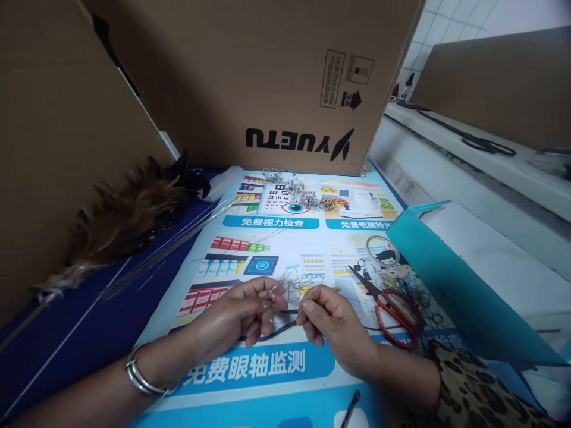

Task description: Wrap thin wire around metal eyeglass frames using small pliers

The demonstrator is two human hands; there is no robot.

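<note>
Low in the centre of the frame, 2 bare hands meet over a printed poster [267, 238] that covers the blue table top. The left hand [243, 312], with a silver bangle [140, 375] on its wrist, has its thumb and forefinger closed together on a tangle of thin wire [291, 284], and its other fingers curl loosely underneath. The right hand [332, 324], coming out of a leopard-print sleeve [477, 392], pinches the same wire from the other side, fingertips pressed shut. A dark cord [277, 330] runs between and just below the 2 hands; I cannot tell which hand holds it. Just to the right of the right hand, red-handled scissors [397, 310] lie on the poster with the blades pointing to the upper left, and small wire rings [426, 300] are scattered beside them. A teal folder [446, 279] slants across the right of the frame. At the upper centre of the poster sits a heap of wire pieces [294, 191], in front of a large cardboard box [250, 77]. A brown feather duster [125, 214] lies at the left, with clear thin rods [178, 245] next to it.
</note>
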